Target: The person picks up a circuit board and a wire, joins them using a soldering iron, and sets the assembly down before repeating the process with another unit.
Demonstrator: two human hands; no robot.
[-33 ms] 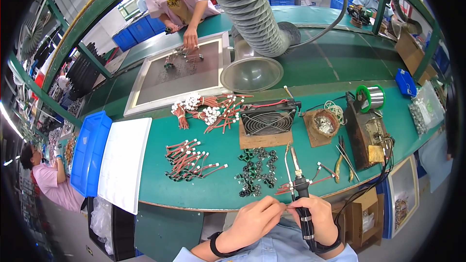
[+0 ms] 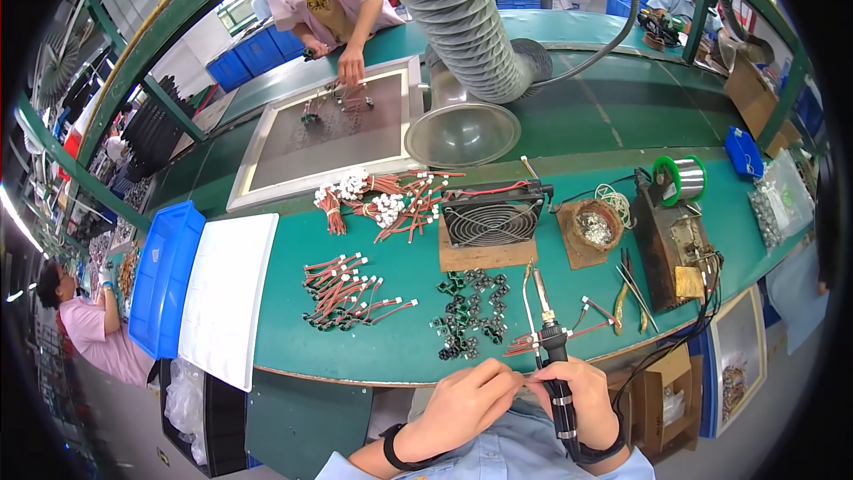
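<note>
My right hand (image 2: 577,391) is wrapped round a black soldering iron (image 2: 557,369), whose metal tip points away from me over the table edge. A thin feed tube (image 2: 528,298) runs beside the tip. My left hand (image 2: 475,400) is closed in a pinch, its fingertips meeting those of the right hand; what they pinch is too small to make out. Beyond the hands lie a cluster of small dark and green components (image 2: 469,311) and, just past the iron, some red wires with white connectors (image 2: 577,331). A pile of wired parts (image 2: 342,293) lies to the left.
A fan (image 2: 493,218), a solder-scrap bowl (image 2: 597,224), a solder spool (image 2: 680,180), pliers (image 2: 620,305) and tweezers (image 2: 637,289) stand or lie beyond. Bundled wires (image 2: 378,204), white paper (image 2: 229,293) and a blue bin (image 2: 164,280) are left. A co-worker's hand (image 2: 351,65) works over a framed screen (image 2: 324,124).
</note>
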